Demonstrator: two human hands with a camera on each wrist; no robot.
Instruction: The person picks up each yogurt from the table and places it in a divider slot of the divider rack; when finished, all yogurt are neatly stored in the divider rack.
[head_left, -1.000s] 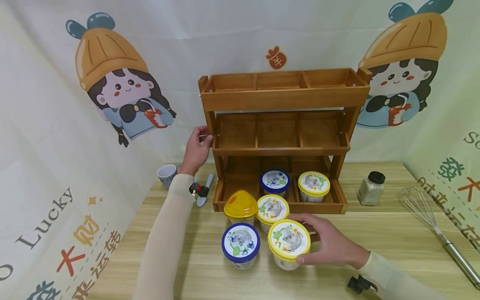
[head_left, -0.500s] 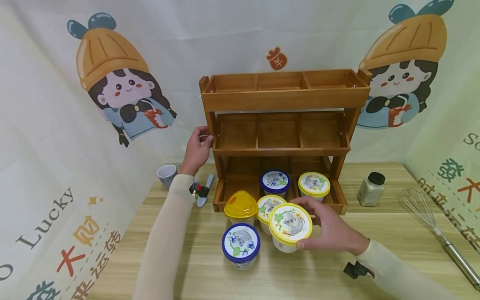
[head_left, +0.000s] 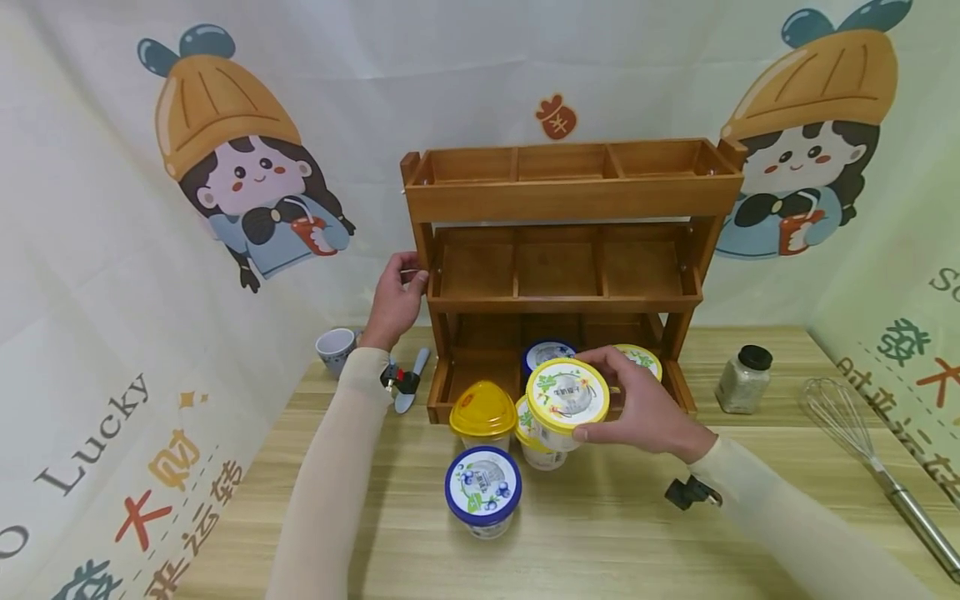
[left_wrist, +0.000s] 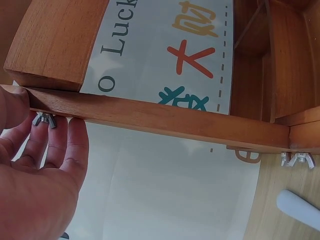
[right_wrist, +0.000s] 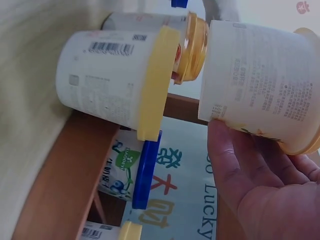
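Note:
My left hand (head_left: 393, 304) holds the left side post of a three-tier wooden shelf (head_left: 562, 306); the left wrist view shows the thumb on one side of the post, fingers on the other, near a wing nut (left_wrist: 44, 120). Off the table, my right hand (head_left: 648, 408) grips a yellow-lidded yogurt cup (head_left: 567, 396) from its right side. Below it is another yellow-lidded cup (head_left: 543, 458), partly covered. On the lowest tier sit a blue-lidded cup (head_left: 546, 350) and a yellow-lidded cup (head_left: 643, 360), both partly hidden.
Before the shelf stand a cup with a domed yellow lid (head_left: 482, 410) and a blue-lidded cup (head_left: 483, 483). A mug (head_left: 335, 348) and a spreader (head_left: 406, 398) lie left. At right are a black-capped jar (head_left: 743, 383) and a whisk (head_left: 862, 446).
My right hand has lifted the yellow-lidded yogurt cup off the table and carried it up toward the shelf's lowest tier. The left hand stays on the post.

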